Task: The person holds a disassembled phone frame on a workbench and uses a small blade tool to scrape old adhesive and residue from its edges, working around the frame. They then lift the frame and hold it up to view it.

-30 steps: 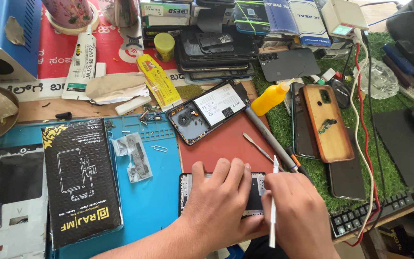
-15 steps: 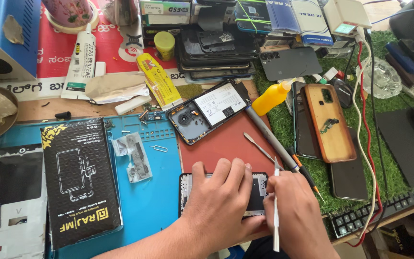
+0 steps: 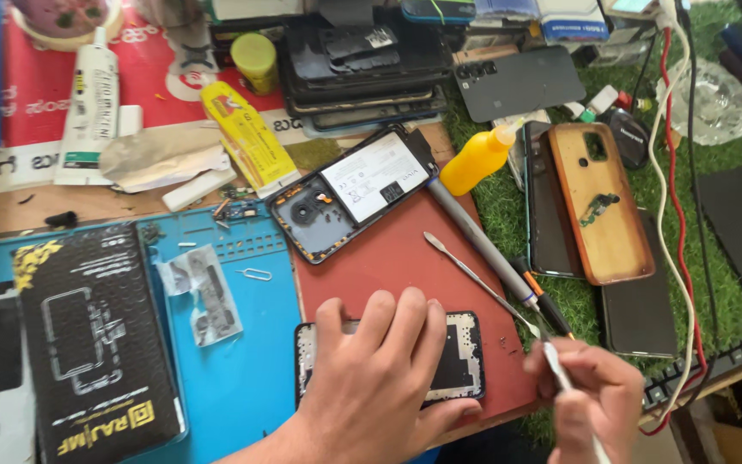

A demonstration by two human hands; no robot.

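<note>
Head view, left to right: a black box [image 3: 92, 339] lies on the blue mat [image 3: 242, 378]. The left hand [image 3: 380, 378] is spread flat, fingers pressing the opened phone [image 3: 457, 357] at the near edge to steady it. To its right, the right hand [image 3: 590, 399] pinches a slim white tool [image 3: 564, 387], tip near the phone's right side.
</note>
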